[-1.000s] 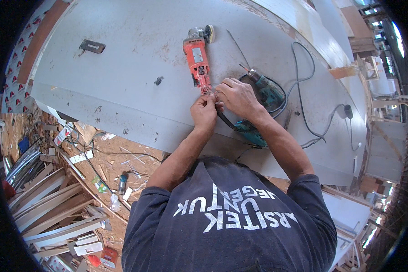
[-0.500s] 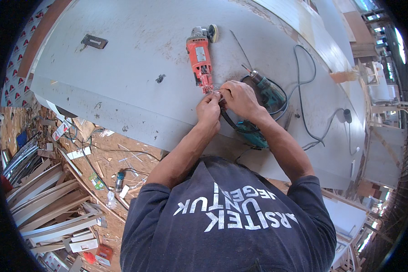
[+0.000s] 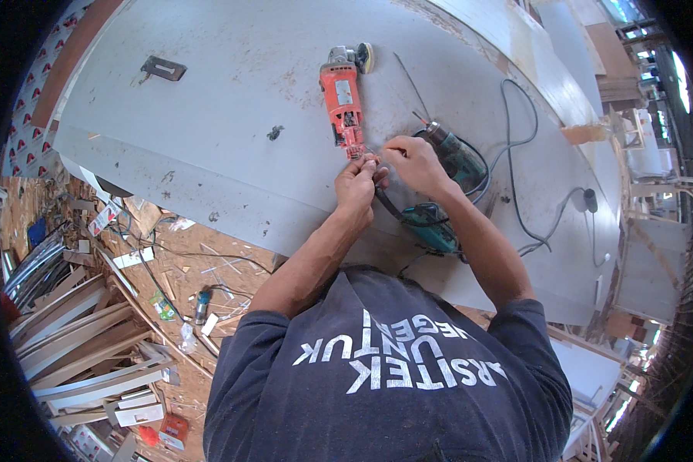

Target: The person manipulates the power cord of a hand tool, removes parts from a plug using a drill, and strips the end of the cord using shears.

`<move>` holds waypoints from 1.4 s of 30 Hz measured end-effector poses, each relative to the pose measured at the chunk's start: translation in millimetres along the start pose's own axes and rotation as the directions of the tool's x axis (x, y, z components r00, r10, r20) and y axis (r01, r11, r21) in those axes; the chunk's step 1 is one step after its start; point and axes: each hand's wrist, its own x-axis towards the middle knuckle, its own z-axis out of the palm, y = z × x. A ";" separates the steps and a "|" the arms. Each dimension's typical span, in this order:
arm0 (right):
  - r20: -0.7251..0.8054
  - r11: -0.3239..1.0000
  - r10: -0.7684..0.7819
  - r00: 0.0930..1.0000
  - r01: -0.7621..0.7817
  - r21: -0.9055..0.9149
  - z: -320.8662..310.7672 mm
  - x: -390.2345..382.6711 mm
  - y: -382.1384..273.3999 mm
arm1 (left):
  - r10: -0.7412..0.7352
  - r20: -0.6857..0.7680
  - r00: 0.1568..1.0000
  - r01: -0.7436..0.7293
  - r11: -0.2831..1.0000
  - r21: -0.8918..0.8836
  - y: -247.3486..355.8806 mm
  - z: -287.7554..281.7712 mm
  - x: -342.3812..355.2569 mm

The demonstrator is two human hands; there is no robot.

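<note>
One red grinder [image 3: 340, 108], with a round pad and its back end opened up, lies on one grey table [image 3: 215, 92] near one teal drill [image 3: 456, 158]. The left hand [image 3: 355, 189] pinches one black cord [image 3: 390, 206] by that end; the right hand [image 3: 417, 164] curls close by, maybe holding something, I can't tell. One red box [image 3: 174, 432] sits below, insides hidden.

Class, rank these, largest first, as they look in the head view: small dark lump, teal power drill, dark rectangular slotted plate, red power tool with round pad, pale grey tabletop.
Pale grey tabletop
Red power tool and teal power drill: too close to rank, the drill being partly hidden
Dark slotted plate
Small dark lump
</note>
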 end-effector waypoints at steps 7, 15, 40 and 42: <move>0.091 0.625 -0.598 0.796 0.535 -0.568 -4.1 -9.9 -3.2 | 0.001 0.039 0.999 0.000 1.000 -0.017 -2.0 -3.4 1.8; 0.164 0.485 -0.666 0.728 0.589 -0.646 -0.4 -0.1 10.6 | -0.006 0.058 0.998 0.007 1.000 -0.020 -1.3 -4.1 1.5; 0.077 0.640 -0.604 0.793 0.540 -0.547 -7.6 -5.0 -0.4 | 0.004 0.075 0.997 -0.001 0.999 -0.032 -5.0 -9.6 5.3; 0.133 0.595 -0.609 0.782 0.562 -0.574 -7.8 -1.2 0.8 | -0.006 0.064 0.998 0.008 1.000 -0.029 -3.6 -8.1 3.9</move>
